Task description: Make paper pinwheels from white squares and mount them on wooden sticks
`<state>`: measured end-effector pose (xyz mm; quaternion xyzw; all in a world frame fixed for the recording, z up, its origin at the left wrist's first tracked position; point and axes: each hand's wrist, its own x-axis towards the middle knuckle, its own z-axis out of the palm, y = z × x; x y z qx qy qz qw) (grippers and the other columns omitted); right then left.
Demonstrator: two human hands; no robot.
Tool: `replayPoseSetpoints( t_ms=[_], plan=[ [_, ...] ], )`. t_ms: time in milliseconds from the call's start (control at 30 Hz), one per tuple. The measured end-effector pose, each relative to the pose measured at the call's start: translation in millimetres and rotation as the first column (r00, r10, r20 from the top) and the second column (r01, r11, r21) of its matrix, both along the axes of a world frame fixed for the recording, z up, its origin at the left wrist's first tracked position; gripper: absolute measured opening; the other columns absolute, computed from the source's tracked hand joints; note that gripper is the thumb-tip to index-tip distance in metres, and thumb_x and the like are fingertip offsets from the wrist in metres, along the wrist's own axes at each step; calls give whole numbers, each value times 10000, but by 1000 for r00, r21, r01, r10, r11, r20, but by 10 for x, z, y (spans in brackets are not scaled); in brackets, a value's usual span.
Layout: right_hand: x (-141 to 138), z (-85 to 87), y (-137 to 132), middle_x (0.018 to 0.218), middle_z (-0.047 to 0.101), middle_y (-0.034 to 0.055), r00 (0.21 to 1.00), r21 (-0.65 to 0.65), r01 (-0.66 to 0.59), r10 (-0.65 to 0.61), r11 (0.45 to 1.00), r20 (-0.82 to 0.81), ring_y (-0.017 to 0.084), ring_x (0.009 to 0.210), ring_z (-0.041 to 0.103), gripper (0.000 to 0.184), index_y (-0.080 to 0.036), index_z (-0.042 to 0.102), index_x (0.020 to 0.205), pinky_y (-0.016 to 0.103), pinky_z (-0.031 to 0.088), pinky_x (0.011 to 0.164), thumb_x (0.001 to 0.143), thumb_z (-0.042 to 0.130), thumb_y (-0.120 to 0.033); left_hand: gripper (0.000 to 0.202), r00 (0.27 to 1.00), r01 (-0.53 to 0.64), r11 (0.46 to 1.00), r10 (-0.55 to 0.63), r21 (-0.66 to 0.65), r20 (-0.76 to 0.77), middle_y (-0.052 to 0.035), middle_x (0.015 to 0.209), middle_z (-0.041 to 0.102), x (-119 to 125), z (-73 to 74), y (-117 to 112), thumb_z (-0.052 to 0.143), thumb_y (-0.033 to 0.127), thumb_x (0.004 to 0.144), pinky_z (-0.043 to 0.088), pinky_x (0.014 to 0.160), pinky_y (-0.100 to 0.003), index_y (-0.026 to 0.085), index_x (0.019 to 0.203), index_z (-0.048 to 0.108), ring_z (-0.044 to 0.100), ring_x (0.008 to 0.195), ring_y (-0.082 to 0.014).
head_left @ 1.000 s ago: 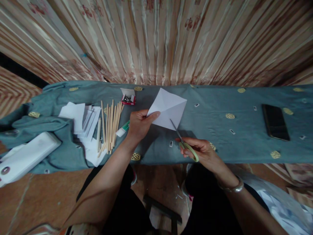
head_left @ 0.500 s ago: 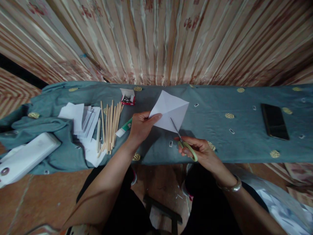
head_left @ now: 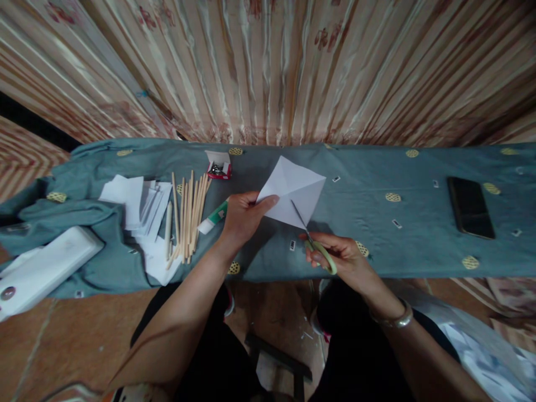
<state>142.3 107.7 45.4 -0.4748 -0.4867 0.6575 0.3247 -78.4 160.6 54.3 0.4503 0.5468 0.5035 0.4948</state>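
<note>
A square sheet of white paper (head_left: 299, 181) with diagonal creases is held up above the cloth. My left hand (head_left: 245, 218) pinches its left corner, thumb on top. In my right hand (head_left: 335, 251) is a pair of scissors (head_left: 322, 255) with pale green handles, fingers through the loops. One blade lies over the paper from its lower corner toward the middle; the other blade is hidden, and I cannot tell how far any cut runs. A green and white tube (head_left: 213, 218) lies just left of my left hand, partly behind it.
A blue-green cloth (head_left: 419, 234) covers the table. Wooden sticks (head_left: 190, 218), an open red box of small metal pieces (head_left: 219, 167), loose paper pieces (head_left: 154, 206) and a long white case (head_left: 50, 271) lie leftward. A black phone (head_left: 471, 206) lies at far right. A curtain (head_left: 268, 72) hangs behind.
The paper and my left hand have shifted very slightly to the right. The scissors stay nearly in place along the paper's lower corner; both grips are unchanged.
</note>
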Motion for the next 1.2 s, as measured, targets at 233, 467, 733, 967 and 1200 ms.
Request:
replayPoseSetpoints(
  t_ms=[233, 467, 733, 967, 1200],
  plan=[
    [10, -12, -4, 663, 634, -3, 999, 64, -18, 15, 998, 46, 100, 556, 530, 405, -211, 769, 1019, 233, 484, 530, 711, 804, -472, 193, 1000, -2, 1000, 2, -7, 7, 2, 632, 691, 15, 9, -8, 768, 377, 712, 428, 543, -245, 185, 692, 758, 575, 577, -125],
    [-7, 15, 0, 611, 626, -12, 999, 73, -2, -1, 997, 54, 99, 526, 537, 400, -211, 774, 997, 228, 471, 508, 698, 810, -474, 204, 1000, -7, 1000, 7, 6, -8, 5, 619, 684, 9, -11, -7, 772, 388, 710, 421, 533, -244, 185, 690, 757, 571, 570, -126],
    [-21, 23, -2, 593, 623, -14, 997, 93, 5, -11, 996, 70, 96, 511, 526, 408, -203, 775, 990, 228, 459, 498, 701, 801, -490, 227, 1000, 0, 1000, 0, -2, -4, 11, 598, 662, 5, 2, 0, 770, 391, 709, 414, 528, -237, 172, 657, 735, 558, 564, -121],
    [-19, 42, -7, 589, 624, -17, 998, 82, 0, -5, 997, 67, 95, 501, 524, 410, -210, 776, 987, 231, 461, 486, 694, 807, -496, 211, 1000, -3, 1000, 3, -4, 8, 15, 607, 666, 6, -2, -19, 770, 379, 707, 423, 542, -244, 173, 669, 742, 567, 570, -126],
    [6, 25, -32, 617, 634, -12, 998, 102, -37, 31, 994, 60, 98, 516, 523, 417, -208, 757, 1015, 243, 472, 512, 719, 790, -499, 196, 1000, 6, 1000, -6, -8, 13, 14, 617, 676, 17, -19, -31, 774, 378, 709, 428, 526, -234, 185, 686, 749, 575, 573, -122]
  ],
)
